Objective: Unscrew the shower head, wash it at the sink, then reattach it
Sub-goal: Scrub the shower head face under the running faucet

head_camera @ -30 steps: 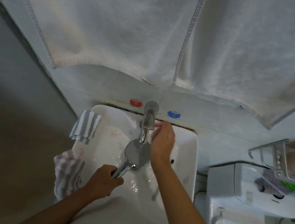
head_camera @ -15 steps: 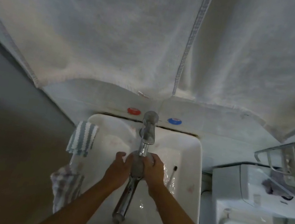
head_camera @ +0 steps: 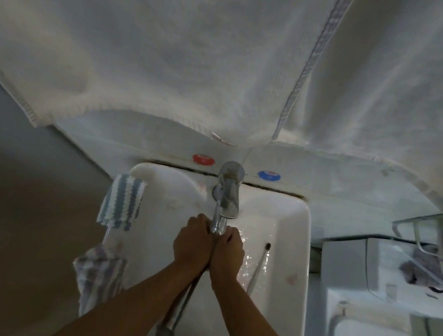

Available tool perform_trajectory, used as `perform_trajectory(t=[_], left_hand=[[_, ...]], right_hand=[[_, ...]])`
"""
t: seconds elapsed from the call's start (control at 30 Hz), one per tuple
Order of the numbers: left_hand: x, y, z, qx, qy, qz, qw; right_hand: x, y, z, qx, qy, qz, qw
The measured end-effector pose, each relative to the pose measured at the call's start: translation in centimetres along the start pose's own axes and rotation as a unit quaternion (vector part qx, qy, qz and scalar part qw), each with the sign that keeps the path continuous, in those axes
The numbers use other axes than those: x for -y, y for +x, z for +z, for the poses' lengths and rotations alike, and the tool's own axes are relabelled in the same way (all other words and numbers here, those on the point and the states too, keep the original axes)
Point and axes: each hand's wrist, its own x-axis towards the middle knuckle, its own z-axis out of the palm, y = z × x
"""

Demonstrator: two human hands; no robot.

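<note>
**Both hands on the shower head under the tap**

At the far left of the sink (head_camera: 301,270), a blue-and-white striped cloth (head_camera: 121,201) hangs over the rim, and below it a paler striped cloth (head_camera: 97,276) droops from the same edge. On the wall behind, a red disc (head_camera: 203,160) sits left of the tap (head_camera: 227,195) and a blue disc (head_camera: 269,175) sits right of it.

Below the spout, the left hand (head_camera: 193,244) and the right hand (head_camera: 227,253) are pressed side by side over the basin, fingers curled inward. Each grip is closed around the shower head (head_camera: 179,313), whose head end is hidden between the hands; only its chrome handle shows, running down between the forearms to a threaded end near the sink's front edge. Water glints on the basin just right of the right hand.

Further right in the basin lies a toothbrush (head_camera: 259,266), its dark bristle end pointing towards the wall, apart from the hands. Beyond the sink stands a white toilet tank (head_camera: 368,268) with a grey rag (head_camera: 415,270) on a tray above it, and a wire rack (head_camera: 433,235) is on the wall. A large white towel (head_camera: 177,41) hangs across the whole top of the view.
</note>
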Motion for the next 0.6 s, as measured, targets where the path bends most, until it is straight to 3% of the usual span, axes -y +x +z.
perform_trajectory(t=[0.07,0.17,0.27,0.37,0.5,0.6], left_hand=[[0.3,0.0,0.0,0.023,0.02,0.052,0.998],[1.1,1.6,-0.1,0.045,0.019,0.055,0.997],[0.8,2.9,-0.8,0.028,-0.053,-0.065,0.996],[0.8,2.9,-0.8,0.02,-0.083,-0.167,0.982],[0.1,0.1,0.2,0.077,-0.066,-0.064,0.993],[0.7,0.0,-0.2,0.101,-0.013,-0.037,0.994]], right_hand=[[0.5,0.5,0.1,0.008,-0.007,0.016,1.0],[1.0,0.7,-0.2,0.036,-0.068,-0.025,0.997],[0.8,0.2,0.0,0.059,-0.066,-0.141,0.986],[0.9,0.1,0.1,0.073,-0.032,-0.146,0.986],[1.5,1.6,-0.3,0.011,-0.098,-0.093,0.991],[1.3,1.2,-0.1,0.02,-0.124,-0.048,0.991]])
